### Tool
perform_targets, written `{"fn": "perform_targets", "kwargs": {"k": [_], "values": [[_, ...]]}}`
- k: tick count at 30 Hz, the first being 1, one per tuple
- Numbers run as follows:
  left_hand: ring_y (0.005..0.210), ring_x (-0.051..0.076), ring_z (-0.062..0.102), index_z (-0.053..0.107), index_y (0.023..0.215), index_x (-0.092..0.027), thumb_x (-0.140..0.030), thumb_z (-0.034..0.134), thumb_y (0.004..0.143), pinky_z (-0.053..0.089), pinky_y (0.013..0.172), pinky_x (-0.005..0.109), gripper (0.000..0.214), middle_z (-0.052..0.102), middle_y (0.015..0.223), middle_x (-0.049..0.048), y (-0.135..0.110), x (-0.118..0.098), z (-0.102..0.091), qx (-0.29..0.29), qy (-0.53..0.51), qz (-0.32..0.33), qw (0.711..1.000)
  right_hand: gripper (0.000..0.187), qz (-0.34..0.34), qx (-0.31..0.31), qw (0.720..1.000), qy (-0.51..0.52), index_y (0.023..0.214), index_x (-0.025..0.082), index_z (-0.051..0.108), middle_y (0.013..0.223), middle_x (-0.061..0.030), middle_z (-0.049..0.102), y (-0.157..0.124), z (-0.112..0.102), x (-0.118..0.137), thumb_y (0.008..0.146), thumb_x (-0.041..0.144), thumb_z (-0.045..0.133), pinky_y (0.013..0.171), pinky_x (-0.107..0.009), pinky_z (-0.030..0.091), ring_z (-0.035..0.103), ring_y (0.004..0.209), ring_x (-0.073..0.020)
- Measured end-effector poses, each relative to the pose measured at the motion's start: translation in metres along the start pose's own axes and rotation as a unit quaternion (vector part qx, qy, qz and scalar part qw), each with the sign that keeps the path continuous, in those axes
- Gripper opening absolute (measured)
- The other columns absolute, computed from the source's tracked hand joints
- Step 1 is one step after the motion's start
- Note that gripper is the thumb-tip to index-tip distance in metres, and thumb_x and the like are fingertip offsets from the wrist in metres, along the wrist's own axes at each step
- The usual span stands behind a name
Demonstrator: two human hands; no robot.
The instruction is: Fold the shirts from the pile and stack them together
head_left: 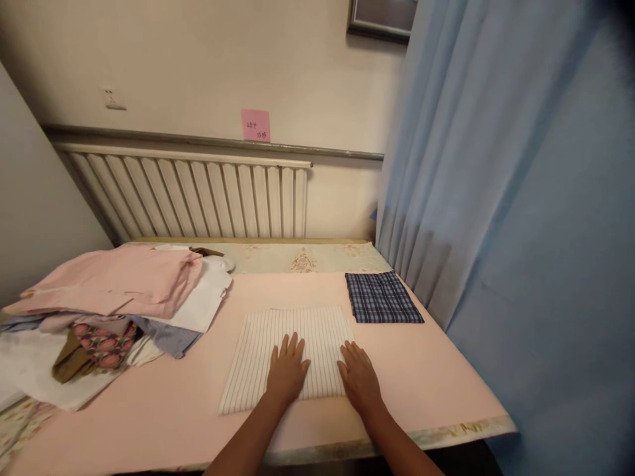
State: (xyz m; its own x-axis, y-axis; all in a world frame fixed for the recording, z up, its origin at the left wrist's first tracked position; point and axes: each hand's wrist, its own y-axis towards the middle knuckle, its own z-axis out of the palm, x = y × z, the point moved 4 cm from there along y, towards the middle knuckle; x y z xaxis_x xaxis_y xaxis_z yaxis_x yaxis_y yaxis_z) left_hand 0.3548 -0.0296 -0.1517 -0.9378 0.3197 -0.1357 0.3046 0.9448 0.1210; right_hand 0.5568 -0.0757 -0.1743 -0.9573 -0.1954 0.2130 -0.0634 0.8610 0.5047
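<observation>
A white cloth with thin dark stripes (pixel 248 357) lies flat, in a roughly rectangular shape, on the pink table cover (pixel 163 416). My left hand (pixel 288 367) rests palm down on the middle of the striped cloth, its fingers spread. At the cloth's right edge lies my right hand (pixel 358 373), also flat, partly on the cloth and partly over the pink cover. Neither hand grips anything. Beyond my right hand, a folded dark blue checked cloth (pixel 383 297) sits near the table's right side.
On the left is a heap of fabrics with folded pink cloth (pixel 114 281) on top and a red floral piece (pixel 106 344) below. A blue curtain (pixel 446 165) hangs along the right side. A white radiator (pixel 198 195) stands behind the table.
</observation>
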Motion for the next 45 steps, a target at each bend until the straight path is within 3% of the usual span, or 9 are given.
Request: {"fn": "perform_targets", "kwargs": {"k": [17,29,39,45], "values": [[0.145,0.030,0.015,0.034,0.145,-0.023,-0.044,0.028,0.095,0.019,0.113,0.056,0.055,0.025,0.156,0.0042,-0.007,0.011,0.005,-0.030,0.018,0.012,0.999,0.039,0.005,-0.003,1.000,0.013,0.127,0.013,0.057,0.137,-0.0129,0.053,0.001,0.001,-0.003,0.094,0.026,0.041,0.110,-0.047,0.034,0.043,0.132,-0.0266],[0.144,0.027,0.019,0.034,0.145,-0.022,-0.047,0.024,0.096,0.021,0.113,0.050,0.057,0.029,0.154,0.0032,-0.032,0.057,0.000,-0.038,0.033,-0.014,0.999,0.039,0.017,-0.025,0.999,0.042,0.125,0.012,0.059,0.134,-0.0145,0.056,-0.002,-0.001,-0.005,0.095,0.029,0.039,0.109,-0.045,0.036,0.047,0.129,-0.0260],[0.142,0.028,0.026,0.040,0.142,-0.020,-0.047,0.029,0.094,0.024,0.112,0.049,0.056,0.037,0.151,0.0060,-0.057,0.088,-0.010,-0.057,0.048,-0.037,0.997,0.048,0.144,-0.069,0.972,0.170,0.125,0.013,0.058,0.124,-0.0138,0.062,-0.001,-0.015,-0.018,0.095,0.042,0.035,0.099,-0.043,0.046,0.057,0.116,-0.0260],[0.140,0.028,0.030,0.044,0.140,-0.017,-0.042,0.031,0.094,0.023,0.112,0.049,0.054,0.040,0.149,0.0072,-0.069,0.096,-0.010,-0.084,0.061,-0.041,0.994,0.046,0.194,-0.096,0.959,0.182,0.118,0.012,0.061,0.118,-0.0159,0.064,-0.007,-0.018,-0.022,0.093,0.040,0.036,0.095,-0.041,0.047,0.060,0.110,-0.0274]]}}
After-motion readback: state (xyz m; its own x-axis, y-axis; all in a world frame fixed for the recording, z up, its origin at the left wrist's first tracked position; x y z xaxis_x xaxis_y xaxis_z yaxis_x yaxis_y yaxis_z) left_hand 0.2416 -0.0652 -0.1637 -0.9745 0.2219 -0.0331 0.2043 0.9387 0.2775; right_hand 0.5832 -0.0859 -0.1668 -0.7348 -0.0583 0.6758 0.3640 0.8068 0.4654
